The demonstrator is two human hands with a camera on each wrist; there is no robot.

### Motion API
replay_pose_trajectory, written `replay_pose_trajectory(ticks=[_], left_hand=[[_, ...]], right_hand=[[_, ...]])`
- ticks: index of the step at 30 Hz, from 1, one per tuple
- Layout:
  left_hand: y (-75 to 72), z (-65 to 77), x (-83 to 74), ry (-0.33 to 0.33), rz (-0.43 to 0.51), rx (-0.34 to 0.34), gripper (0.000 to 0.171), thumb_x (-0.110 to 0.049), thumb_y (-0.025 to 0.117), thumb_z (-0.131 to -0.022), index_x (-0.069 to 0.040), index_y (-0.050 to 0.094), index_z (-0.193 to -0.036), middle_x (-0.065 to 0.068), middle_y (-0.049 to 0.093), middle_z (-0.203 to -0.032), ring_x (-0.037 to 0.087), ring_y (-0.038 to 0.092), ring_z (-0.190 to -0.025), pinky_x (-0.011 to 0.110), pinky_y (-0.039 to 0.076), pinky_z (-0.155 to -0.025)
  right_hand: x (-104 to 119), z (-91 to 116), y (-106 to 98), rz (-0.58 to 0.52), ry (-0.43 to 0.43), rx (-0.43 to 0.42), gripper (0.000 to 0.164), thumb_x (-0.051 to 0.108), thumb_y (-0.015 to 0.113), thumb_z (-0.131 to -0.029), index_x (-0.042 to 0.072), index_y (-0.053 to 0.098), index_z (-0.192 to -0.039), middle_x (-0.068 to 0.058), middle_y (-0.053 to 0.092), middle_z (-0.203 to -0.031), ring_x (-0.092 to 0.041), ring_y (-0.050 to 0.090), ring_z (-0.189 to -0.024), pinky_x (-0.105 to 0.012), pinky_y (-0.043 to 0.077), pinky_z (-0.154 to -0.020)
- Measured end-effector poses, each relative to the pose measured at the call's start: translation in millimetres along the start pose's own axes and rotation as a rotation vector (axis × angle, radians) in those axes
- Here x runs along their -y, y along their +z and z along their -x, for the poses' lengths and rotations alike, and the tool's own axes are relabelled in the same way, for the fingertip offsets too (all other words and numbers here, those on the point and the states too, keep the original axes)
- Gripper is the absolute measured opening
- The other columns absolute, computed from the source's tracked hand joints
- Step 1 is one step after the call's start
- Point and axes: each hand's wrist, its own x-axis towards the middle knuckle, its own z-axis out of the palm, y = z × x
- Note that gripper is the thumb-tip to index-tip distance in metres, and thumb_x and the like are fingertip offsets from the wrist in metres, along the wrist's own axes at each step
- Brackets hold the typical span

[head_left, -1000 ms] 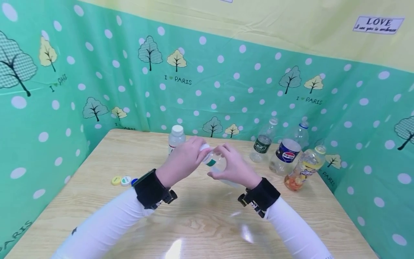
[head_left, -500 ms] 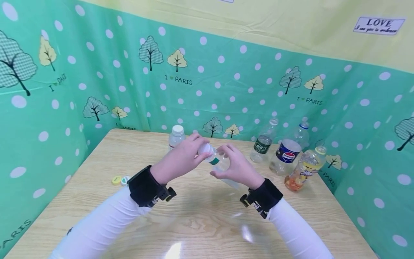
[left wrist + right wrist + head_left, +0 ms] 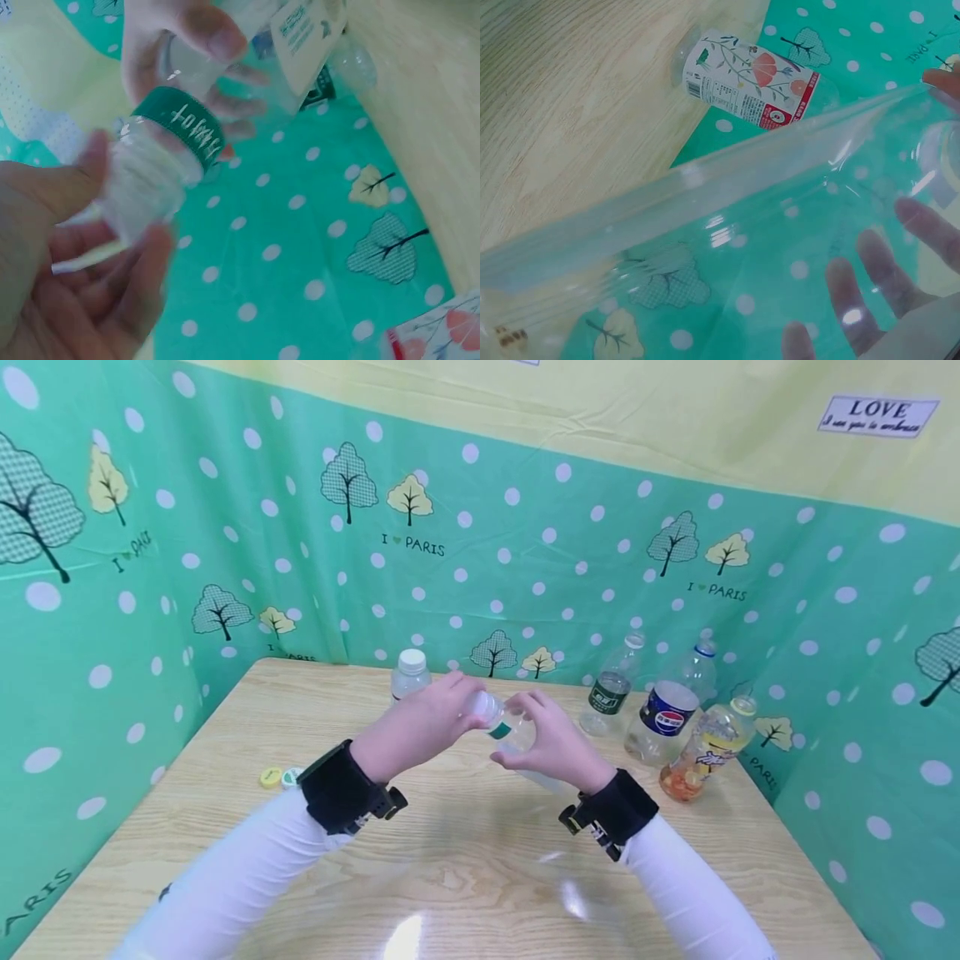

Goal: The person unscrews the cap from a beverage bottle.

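Observation:
A clear plastic bottle (image 3: pixel 501 732) with a green band (image 3: pixel 180 124) is held tilted above the table, its top toward the left. My left hand (image 3: pixel 416 727) has thumb and fingers around its whitish cap end; in the left wrist view this hand (image 3: pixel 82 277) is blurred around the cap. My right hand (image 3: pixel 555 739) grips the bottle's body from the right. Through the clear wall in the right wrist view, several fingertips (image 3: pixel 853 300) show against the far side of the bottle (image 3: pixel 697 206). The bottle's base is partly hidden behind my right hand.
A white-capped bottle (image 3: pixel 411 675) with a floral label stands behind my left hand. To the right stand a green-label bottle (image 3: pixel 611 692), a Pepsi bottle (image 3: pixel 670 714) and a yellow-label bottle (image 3: pixel 708 752). A yellow cap (image 3: pixel 270 777) and a green-white cap (image 3: pixel 291 777) lie left.
Both hands and the bottle have shifted slightly right. My left wrist has moved a little left and now covers the blue cap seen earlier. The fingers at the cap have changed position.

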Motion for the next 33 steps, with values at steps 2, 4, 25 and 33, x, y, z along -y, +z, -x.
replay_pose_trajectory(ticks=[2,4,25,33], left_hand=[[5.0,1.2,-2.6,-0.102,0.0,-0.004,0.031,-0.034,0.062,-0.095,-0.003,0.061,-0.095,0.002,0.057,-0.076,0.015,0.058,-0.065,0.022,0.05,-0.055],[10.0,2.8,-4.4,-0.189,0.014,-0.019,0.038,-0.04,0.056,-0.097,-0.006,0.059,-0.082,-0.001,0.05,-0.064,0.011,0.048,-0.052,0.022,0.039,-0.045],[-93.7,58.6,89.7,-0.737,-0.102,0.057,0.05,-0.036,0.054,-0.096,0.012,0.054,-0.112,0.029,0.058,-0.095,0.039,0.057,-0.077,0.051,0.049,-0.057],[-69.3,139.2,159.6,-0.868,-0.079,0.463,0.019,-0.011,0.068,-0.081,0.004,0.058,-0.073,0.014,0.056,-0.069,0.027,0.052,-0.062,0.039,0.046,-0.052]], right_hand=[[0,0,1,0.022,0.002,0.008,0.058,0.039,0.083,-0.071,0.013,0.057,-0.116,-0.003,0.056,-0.112,-0.021,0.056,-0.104,-0.038,0.052,-0.088],[0,1,3,0.033,0.007,0.022,0.057,0.04,0.082,-0.071,0.014,0.058,-0.116,-0.003,0.056,-0.112,-0.021,0.056,-0.104,-0.039,0.053,-0.086],[0,5,8,-0.059,0.06,0.034,0.06,0.036,0.085,-0.07,0.011,0.056,-0.117,-0.002,0.054,-0.112,-0.02,0.053,-0.102,-0.034,0.051,-0.085],[-1,6,10,-0.055,0.073,0.039,0.06,0.038,0.083,-0.071,0.013,0.056,-0.118,0.0,0.055,-0.112,-0.019,0.053,-0.101,-0.034,0.051,-0.083]])
